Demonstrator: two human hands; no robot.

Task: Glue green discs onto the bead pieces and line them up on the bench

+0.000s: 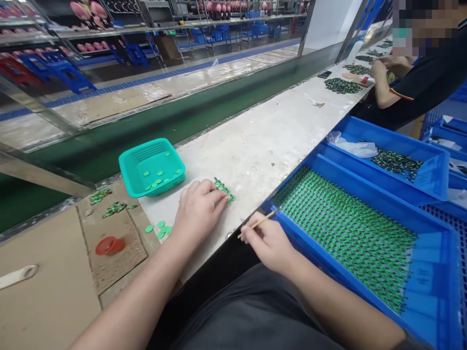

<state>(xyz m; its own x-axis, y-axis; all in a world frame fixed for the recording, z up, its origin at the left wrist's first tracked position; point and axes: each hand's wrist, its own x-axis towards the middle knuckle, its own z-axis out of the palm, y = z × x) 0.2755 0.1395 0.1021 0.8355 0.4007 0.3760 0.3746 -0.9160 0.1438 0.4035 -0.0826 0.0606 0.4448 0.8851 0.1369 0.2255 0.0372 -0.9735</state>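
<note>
- At the left, two small piles of green-and-dark pieces (114, 209) sit on cardboard beside a red dish (105, 245); whether these count as finished or waiting, I cannot tell.
- Next comes the turquoise basket (166, 187), with a few green discs lying loose in it; these look like stock not yet used.
- More loose discs (161, 229) lie on the counter (248, 141) just in front of the basket, partly behind the forearm; probably also left to do.
- The left hand (197, 209) rests at a small cluster of green pieces with dark tips (223, 186) on the counter. Its thumb and forefinger are drawn close together at the cluster's edge; I cannot tell whether they grip a piece. This small batch seems the part in progress.
- The right hand (268, 240), at the counter's edge, has its fingers pinching a thin stick (258, 223), whose far tip reaches the tray's near rim.
- To the right, the blue tray (430, 274) holds many close rows of green pieces (346, 233), seemingly the done share. They cover most of its floor; blue shows at the right end, so a smaller share appears left.
</note>
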